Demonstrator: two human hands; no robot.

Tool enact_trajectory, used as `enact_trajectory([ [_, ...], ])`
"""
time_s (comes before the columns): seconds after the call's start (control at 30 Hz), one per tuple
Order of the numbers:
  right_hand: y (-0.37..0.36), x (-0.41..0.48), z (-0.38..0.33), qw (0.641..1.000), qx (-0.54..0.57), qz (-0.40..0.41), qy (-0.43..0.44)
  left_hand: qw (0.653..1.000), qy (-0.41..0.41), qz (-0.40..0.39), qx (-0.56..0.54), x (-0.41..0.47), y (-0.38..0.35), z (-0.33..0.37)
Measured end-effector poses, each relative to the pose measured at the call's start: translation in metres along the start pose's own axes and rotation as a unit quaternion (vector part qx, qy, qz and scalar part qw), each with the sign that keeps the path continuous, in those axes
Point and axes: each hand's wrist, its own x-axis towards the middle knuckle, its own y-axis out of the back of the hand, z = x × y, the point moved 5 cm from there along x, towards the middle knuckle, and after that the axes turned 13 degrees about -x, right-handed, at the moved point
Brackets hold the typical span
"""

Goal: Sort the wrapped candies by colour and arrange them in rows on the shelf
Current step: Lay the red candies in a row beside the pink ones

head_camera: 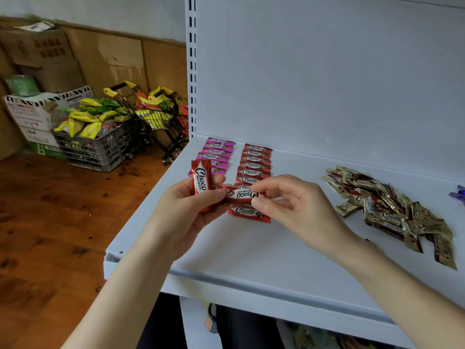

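On the white shelf (251,253) lie a row of pink Choco candies (217,150) at the back left and a row of red Choco candies (256,162) beside it, its nearest red piece (247,212) below my hands. My left hand (186,210) grips an upright red candy (200,183). Between both hands a second red candy (240,194) lies crosswise; my right hand (284,200) pinches its right end, and its left end touches my left fingers. A loose pile of gold candies (392,212) lies to the right.
A purple candy (459,195) peeks in at the right edge. Left of the shelf's slotted upright (192,71), on the wooden floor, stand a grey crate of snack bags (100,142), small black shopping carts (161,117) and cardboard boxes (45,54).
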Motion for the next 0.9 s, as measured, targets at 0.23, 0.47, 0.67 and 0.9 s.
enact_trajectory([
  [0.23, 0.0, -0.008, 0.005, 0.999, -0.014, -0.01, -0.042, 1.0, -0.005, -0.01, 0.024, -0.001, 0.002, -0.003],
  [0.47, -0.011, -0.033, 0.016, 0.98, -0.111, -0.142, -0.08, 0.998, -0.051, 0.031, 0.036, 0.0, 0.012, 0.005],
  [0.67, -0.008, -0.034, 0.009, 0.971, -0.226, -0.082, -0.004, 0.998, -0.058, 0.028, 0.019, 0.0, 0.01, 0.004],
  [0.9, -0.021, -0.038, -0.005, 0.943, -0.312, -0.117, -0.02, 0.998, -0.047, 0.023, 0.018, 0.001, 0.008, -0.001],
])
